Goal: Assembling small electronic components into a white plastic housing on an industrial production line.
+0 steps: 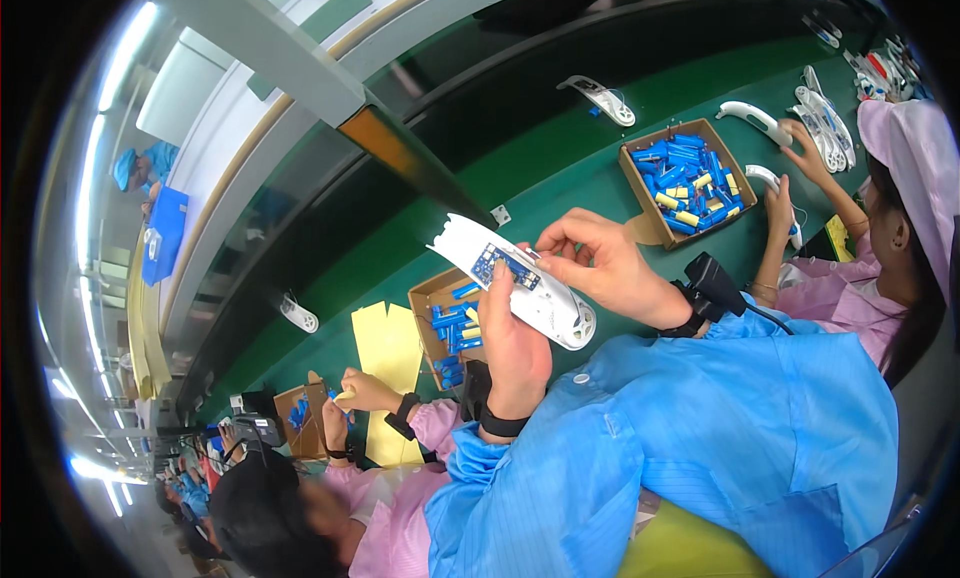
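My left hand (515,348) is closed around a white plastic housing half (550,313), long and curved with a round slotted end, which is held up above the bench. A blue circuit board (507,268) lies in its open side, and my left thumb presses by the board's lower edge. At the board's upper edge, my right hand (612,268) is closed, thumb and index finger pinched together. Whatever sits between those fingertips is too small to make out.
Cardboard boxes of blue-wrapped cells, one box (628,168) behind my right hand and another box (420,318) left of my left, stand on the green bench (585,193). Housing parts (600,103) lie farther back. Co-workers (880,268) in pink sit on both sides. A metal post (400,158) rises ahead.
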